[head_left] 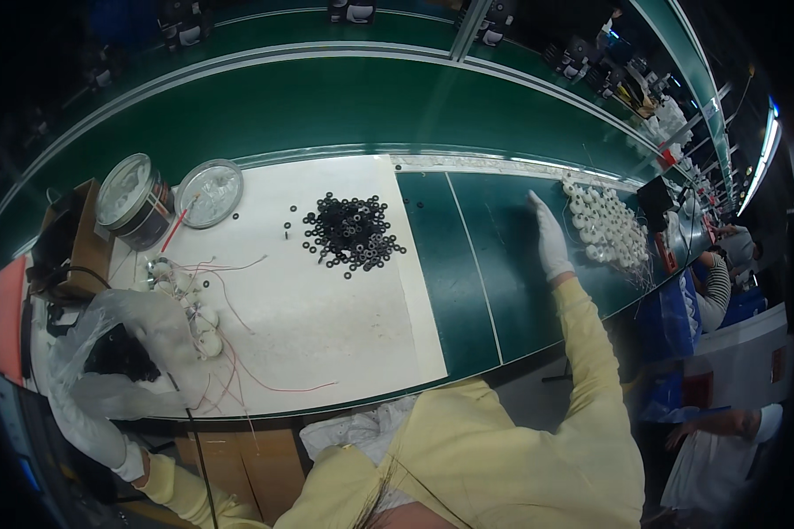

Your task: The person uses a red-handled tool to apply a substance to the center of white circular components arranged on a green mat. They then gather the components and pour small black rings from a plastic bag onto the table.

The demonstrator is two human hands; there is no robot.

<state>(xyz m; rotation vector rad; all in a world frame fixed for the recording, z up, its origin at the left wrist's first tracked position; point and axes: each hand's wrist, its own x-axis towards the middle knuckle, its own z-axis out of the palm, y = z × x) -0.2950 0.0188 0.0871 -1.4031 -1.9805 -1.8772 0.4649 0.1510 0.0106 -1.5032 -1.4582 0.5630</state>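
Note:
My left hand, in a white glove, is at the near left edge of the table. It grips a clear plastic bag with black contents inside; most of its fingers are hidden by the bag. My right hand, also gloved in white, reaches over the green table surface with its fingers stretched out and holds nothing. To its right lies a batch of round white parts with thin wires. Between the hands, a heap of small black rings rests on a white sheet.
White parts with red wires lie beside the bag. Behind them stand a tub, a round lid with a red-handled stick, and a cardboard box. A green conveyor runs along the back. Other people work at far right.

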